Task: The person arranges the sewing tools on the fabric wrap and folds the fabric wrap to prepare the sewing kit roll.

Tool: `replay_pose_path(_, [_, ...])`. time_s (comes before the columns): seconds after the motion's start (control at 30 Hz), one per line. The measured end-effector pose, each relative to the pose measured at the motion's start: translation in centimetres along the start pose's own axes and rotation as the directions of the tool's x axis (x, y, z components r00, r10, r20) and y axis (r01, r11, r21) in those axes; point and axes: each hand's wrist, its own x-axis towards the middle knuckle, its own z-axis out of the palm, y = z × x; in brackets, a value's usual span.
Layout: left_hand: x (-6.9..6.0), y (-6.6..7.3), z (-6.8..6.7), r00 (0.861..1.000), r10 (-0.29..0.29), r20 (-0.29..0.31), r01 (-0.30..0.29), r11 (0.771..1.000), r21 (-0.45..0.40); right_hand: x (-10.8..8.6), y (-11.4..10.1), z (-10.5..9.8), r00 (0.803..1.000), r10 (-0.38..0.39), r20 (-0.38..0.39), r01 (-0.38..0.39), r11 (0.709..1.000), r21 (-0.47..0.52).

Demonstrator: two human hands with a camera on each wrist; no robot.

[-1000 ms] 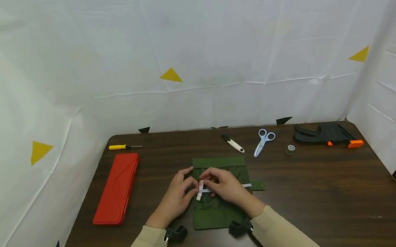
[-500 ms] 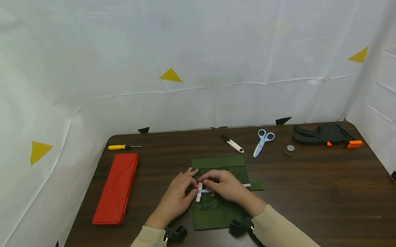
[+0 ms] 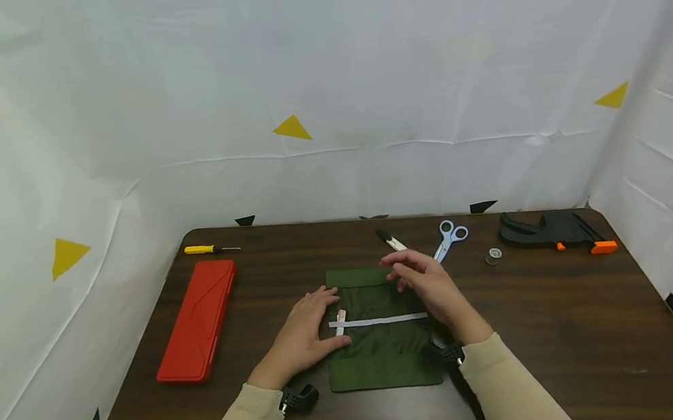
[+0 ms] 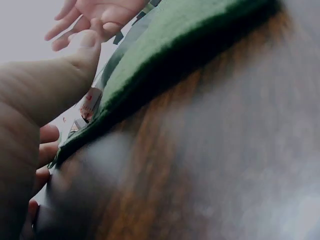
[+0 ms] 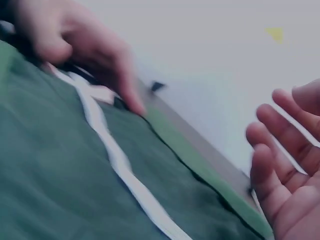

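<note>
A green cloth pouch (image 3: 384,372) lies unfolded on the table, a white elastic band (image 3: 388,320) running across its middle. At the left end, a small whitish strip with reddish print (image 3: 341,316) sits upright under the band; its exact kind cannot be told. My left hand (image 3: 303,333) rests at the cloth's left edge, fingers spread around the strip, its thumb extended below it. Above the upper right part of the cloth hovers my right hand (image 3: 434,289), fingers loosely bent and holding nothing. In the right wrist view, that hand's palm (image 5: 300,200) shows bare.
On the left are a red case (image 3: 199,320) and a yellow-handled screwdriver (image 3: 200,249). Behind the cloth lie a black-and-white tool (image 3: 394,241) and light blue scissors (image 3: 449,236), both partly covered by my right hand. Further right stand a small spool (image 3: 493,256) and a black-and-orange clamp-like tool (image 3: 550,227).
My right hand has left the strip and moved up and to the right. The left hand has stopped pinching near the strip, its thumb now lower and its fingers straighter. The strip stays under the band.
</note>
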Motion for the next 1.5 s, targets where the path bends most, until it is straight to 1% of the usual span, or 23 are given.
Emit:
replay_pose_path(0.2, [0.1, 0.0, 0.1, 1.000, 0.025, 0.013, -0.025, 0.999, 0.047, -0.4, 0.4, -3.5, 0.978, -0.068, -0.196, 0.065, 0.998, -0.022])
replay_pose_path(0.3, [0.1, 0.0, 0.1, 1.000, 0.022, 0.013, -0.023, 0.998, 0.061, -0.4, 0.6, -4.3, 0.945, -0.084, -0.317, 0.063, 0.995, -0.075])
replay_pose_path(0.37, [0.1, -0.1, 0.1, 1.000, 0.016, 0.009, -0.017, 0.998, 0.061, -0.4, 0.6, -4.5, 0.905, -0.119, -0.409, 0.070, 0.989, -0.134])
replay_pose_path(0.43, [0.1, 0.0, 0.2, 1.000, 0.014, -0.003, -0.014, 0.998, 0.063, -0.4, 0.6, -4.8, 0.835, -0.196, -0.514, 0.106, 0.974, -0.199])
replay_pose_path(0.47, [0.1, 0.0, 0.2, 1.000, 0.012, -0.008, -0.011, 0.998, 0.060, -0.4, 0.5, -5.0, 0.785, -0.250, -0.567, 0.126, 0.960, -0.250])
replay_pose_path(0.5, [0.1, 0.1, 0.2, 1.000, 0.008, -0.011, -0.007, 0.998, 0.062, -0.5, 0.4, -5.3, 0.725, -0.308, -0.616, 0.135, 0.941, -0.312])
replay_pose_path(0.57, [0.2, 0.2, 0.3, 1.000, 0.008, -0.020, -0.007, 0.998, 0.060, -0.7, 0.2, -6.3, 0.584, -0.420, -0.695, 0.131, 0.893, -0.430])
replay_pose_path(0.63, [0.2, 0.3, 0.3, 1.000, 0.007, -0.021, -0.006, 0.998, 0.063, -1.2, -0.1, -7.5, 0.451, -0.473, -0.756, 0.072, 0.864, -0.498])
replay_pose_path(0.67, [0.2, 0.4, 0.3, 1.000, 0.003, -0.016, -0.002, 0.998, 0.063, -1.5, -0.2, -8.1, 0.396, -0.485, -0.780, 0.031, 0.856, -0.517])
replay_pose_path(0.7, [0.2, 0.4, 0.3, 1.000, 0.006, -0.016, -0.005, 0.998, 0.065, -1.8, -0.3, -8.7, 0.355, -0.483, -0.801, -0.006, 0.855, -0.519])
replay_pose_path(0.73, [0.2, 0.4, 0.3, 1.000, 0.009, -0.015, -0.008, 0.998, 0.065, -2.0, -0.3, -9.3, 0.325, -0.476, -0.817, -0.038, 0.857, -0.514])
replay_pose_path(0.77, [0.3, 0.4, 0.3, 1.000, 0.012, -0.013, -0.011, 0.998, 0.065, -2.3, -0.4, -9.8, 0.309, -0.459, -0.833, -0.073, 0.862, -0.502])
replay_pose_path(0.8, [0.3, 0.4, 0.3, 1.000, 0.014, -0.011, -0.013, 0.998, 0.066, -2.5, -0.4, -10.3, 0.308, -0.435, -0.846, -0.111, 0.867, -0.486])
replay_pose_path(0.83, [0.3, 0.4, 0.3, 1.000, 0.020, -0.013, -0.020, 0.997, 0.069, -2.7, -0.3, -10.7, 0.320, -0.407, -0.855, -0.155, 0.868, -0.471])
replay_pose_path(0.87, [0.3, 0.4, 0.2, 0.999, 0.031, -0.018, -0.030, 0.997, 0.073, -2.8, -0.3, -11.0, 0.345, -0.375, -0.861, -0.193, 0.869, -0.456])
replay_pose_path(0.97, [0.3, 0.5, 0.2, 0.998, 0.056, -0.032, -0.053, 0.994, 0.092, -3.2, -0.1, -11.6, 0.451, -0.276, -0.849, -0.304, 0.846, -0.437])
replay_pose_path(1.07, [0.5, 0.6, 0.3, 0.997, 0.066, -0.045, -0.061, 0.992, 0.112, -3.3, 0.1, -11.7, 0.554, -0.211, -0.806, -0.362, 0.811, -0.461])
replay_pose_path(1.13, [0.7, 0.9, 0.5, 0.998, 0.044, -0.045, -0.039, 0.994, 0.102, -3.4, 0.1, -11.8, 0.602, -0.195, -0.774, -0.385, 0.778, -0.496])
replay_pose_path(1.2, [1.1, 1.3, 0.7, 0.999, 0.004, -0.043, -0.001, 0.996, 0.087, -3.4, 0.1, -11.8, 0.638, -0.177, -0.749, -0.410, 0.746, -0.525])
replay_pose_path(1.3, [1.7, 1.8, 1.2, 0.997, -0.055, -0.049, 0.060, 0.994, 0.088, -3.2, 0.0, -11.8, 0.669, -0.157, -0.726, -0.438, 0.707, -0.556])
replay_pose_path(1.37, [2.1, 2.0, 1.4, 0.996, -0.082, -0.046, 0.086, 0.991, 0.099, -3.2, 0.0, -11.9, 0.677, -0.150, -0.721, -0.446, 0.696, -0.563])
replay_pose_path(1.43, [2.5, 2.3, 1.5, 0.995, -0.094, -0.038, 0.098, 0.990, 0.104, -3.3, 0.2, -12.1, 0.665, -0.170, -0.728, -0.437, 0.701, -0.563])
replay_pose_path(1.5, [2.7, 2.7, 1.4, 0.994, -0.104, -0.025, 0.106, 0.990, 0.094, -3.4, 0.3, -12.2, 0.634, -0.197, -0.748, -0.403, 0.741, -0.537])
